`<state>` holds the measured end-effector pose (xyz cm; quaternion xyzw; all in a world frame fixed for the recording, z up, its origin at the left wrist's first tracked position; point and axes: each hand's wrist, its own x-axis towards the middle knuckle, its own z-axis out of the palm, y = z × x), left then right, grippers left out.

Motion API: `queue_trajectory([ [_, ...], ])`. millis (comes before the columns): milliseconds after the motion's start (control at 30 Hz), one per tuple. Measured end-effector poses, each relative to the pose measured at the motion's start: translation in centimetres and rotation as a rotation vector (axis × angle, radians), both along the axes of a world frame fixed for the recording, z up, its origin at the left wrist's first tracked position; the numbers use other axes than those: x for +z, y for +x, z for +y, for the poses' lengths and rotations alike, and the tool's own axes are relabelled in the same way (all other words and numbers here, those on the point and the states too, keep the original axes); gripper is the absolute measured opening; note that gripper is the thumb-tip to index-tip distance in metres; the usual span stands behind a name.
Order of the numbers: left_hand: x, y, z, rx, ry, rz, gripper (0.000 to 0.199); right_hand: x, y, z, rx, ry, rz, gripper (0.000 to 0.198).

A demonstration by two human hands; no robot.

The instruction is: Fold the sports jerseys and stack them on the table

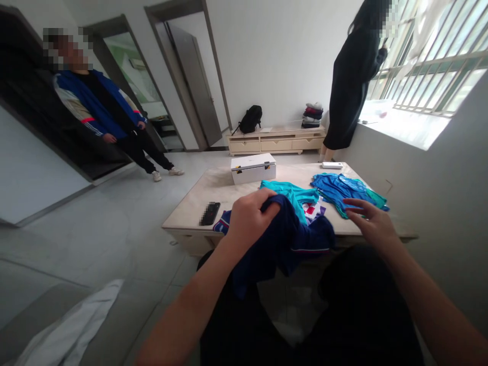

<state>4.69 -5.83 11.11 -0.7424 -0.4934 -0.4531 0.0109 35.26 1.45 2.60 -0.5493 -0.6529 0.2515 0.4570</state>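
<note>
My left hand [251, 216] is closed on a dark navy shirt [290, 239] with white and red trim, which hangs bunched over the table's near edge and my lap. To the right of that shirt, my right hand [371, 221] is raised with its fingers apart and nothing in them. Just past it a stack of blue and teal shirts [339, 188] lies on the table. Behind the navy shirt is a turquoise shirt [290, 192], and a white, red and purple garment [315, 209] shows beside it.
The low table [190, 208] bears a white box [253, 170], a black phone [210, 213] and a white oblong device [332, 165]. One person stands at left, another by the window. Against the wall, a low cabinet [276, 146] holds a backpack [250, 120] and folded clothes [312, 116].
</note>
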Motion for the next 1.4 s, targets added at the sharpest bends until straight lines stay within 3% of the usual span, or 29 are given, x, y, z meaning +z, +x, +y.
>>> queue_trajectory([
  [100,0.4,1.5,-0.8,-0.124,0.03,0.343,0.016,1.3,-5.3,-4.5,0.482,0.017,0.09,0.051],
  [167,0.5,2.1,-1.0,-0.181,0.057,0.529,0.02,2.3,-8.3,-6.3,0.563,0.076,0.017,0.048],
  [267,1.0,1.9,-1.0,-0.163,0.092,0.654,0.025,2.9,-10.5,-5.8,0.41,0.163,-0.125,0.025],
  [467,2.4,-0.6,-1.1,-0.019,0.116,0.741,0.032,0.6,-9.3,-2.0,0.244,0.159,-0.492,0.023],
  [667,2.9,-4.0,-1.1,0.052,0.092,0.693,0.034,-2.6,-4.8,-0.2,0.101,-0.006,-0.698,0.034],
  [800,2.9,-6.7,-0.6,0.047,0.057,0.588,0.034,-3.1,-0.3,1.5,-0.03,-0.075,-0.822,0.027],
  [933,2.8,-8.9,0.7,0.02,-0.003,0.506,0.036,-1.1,3.0,2.4,-0.164,-0.046,-0.886,0.028],
  [1133,2.7,-10.7,2.4,-0.013,-0.139,0.633,0.041,4.3,4.9,2.2,-0.335,0.307,-0.871,0.032],
  [1300,2.3,-11.6,2.3,0.115,-0.425,0.849,0.033,6.8,6.8,2.8,-0.343,0.477,-0.911,0.039],
  [1400,2.2,-12.2,2.1,0.205,-0.402,0.758,0.032,7.7,7.7,2.8,-0.334,0.453,-0.943,0.039],
])
